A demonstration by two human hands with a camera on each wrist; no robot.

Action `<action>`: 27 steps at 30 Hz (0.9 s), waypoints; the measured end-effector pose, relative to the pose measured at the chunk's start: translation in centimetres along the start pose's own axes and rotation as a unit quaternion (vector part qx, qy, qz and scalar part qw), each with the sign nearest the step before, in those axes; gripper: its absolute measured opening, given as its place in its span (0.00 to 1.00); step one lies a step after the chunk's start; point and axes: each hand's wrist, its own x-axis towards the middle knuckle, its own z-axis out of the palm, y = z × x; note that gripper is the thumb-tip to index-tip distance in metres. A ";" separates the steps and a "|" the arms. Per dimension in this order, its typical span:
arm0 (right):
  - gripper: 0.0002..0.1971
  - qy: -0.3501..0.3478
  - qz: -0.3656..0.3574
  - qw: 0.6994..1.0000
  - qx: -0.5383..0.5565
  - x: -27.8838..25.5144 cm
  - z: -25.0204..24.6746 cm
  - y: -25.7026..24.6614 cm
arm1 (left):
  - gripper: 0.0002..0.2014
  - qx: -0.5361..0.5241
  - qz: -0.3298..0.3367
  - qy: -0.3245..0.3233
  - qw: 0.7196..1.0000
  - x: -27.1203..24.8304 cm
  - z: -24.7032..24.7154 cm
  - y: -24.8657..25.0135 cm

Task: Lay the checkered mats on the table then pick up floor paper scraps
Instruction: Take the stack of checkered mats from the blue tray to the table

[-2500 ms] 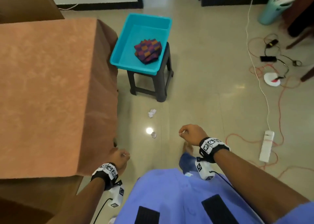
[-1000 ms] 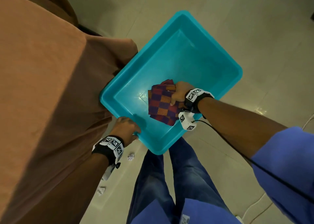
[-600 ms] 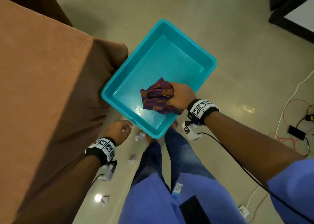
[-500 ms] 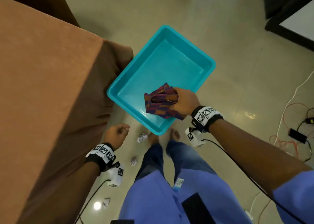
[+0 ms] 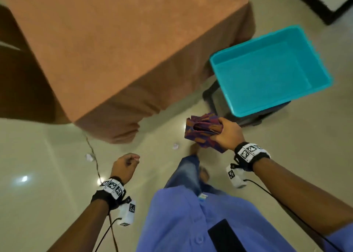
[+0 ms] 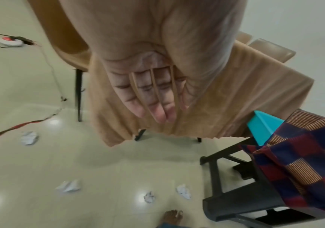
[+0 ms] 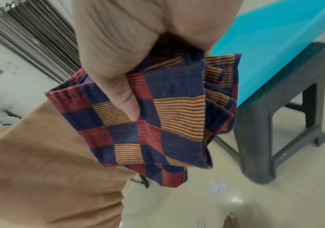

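My right hand (image 5: 225, 134) grips a folded stack of checkered mats (image 5: 202, 132), woven in navy, red and orange, in the air between the table corner and the teal tray (image 5: 238, 60). In the right wrist view the thumb (image 7: 127, 98) presses on the mats (image 7: 167, 123). The tray holds nothing. My left hand (image 5: 127, 163) hangs loosely curled and holds nothing, low over the floor by the table corner. The table, under a brown cloth (image 5: 118, 47), fills the upper left. Crumpled white paper scraps (image 5: 175, 146) (image 5: 88, 157) lie on the floor; the left wrist view shows several scraps (image 6: 68, 186).
The tray sits on a dark plastic stool (image 6: 233, 194) right of the table. A thin cable (image 5: 93, 152) runs across the tiled floor near the table corner. A chair leg (image 6: 78, 95) stands beside the table. My bare foot (image 6: 172, 216) is close to the scraps.
My right hand has lifted the mats out of the tray and carried them towards the table corner. The view has swung so the table is ahead. The left hand still holds nothing.
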 end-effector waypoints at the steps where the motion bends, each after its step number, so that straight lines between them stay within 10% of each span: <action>1: 0.28 -0.014 -0.008 1.000 -0.002 -0.8 1.5 -1.0 | 0.09 -0.006 -0.018 0.004 1.000 -1.7 -0.7 -2.6; 15: 0.24 -0.181 -0.180 0.955 -0.150 -7.5 28.9 -29.1 | 0.08 -0.098 -0.192 0.077 0.973 -16.7 -14.6 -35.2; 27: 0.24 -0.212 -0.334 0.913 -0.101 -7.4 43.6 -59.5 | 0.06 -0.155 -0.168 0.188 0.955 -11.2 -38.4 -47.6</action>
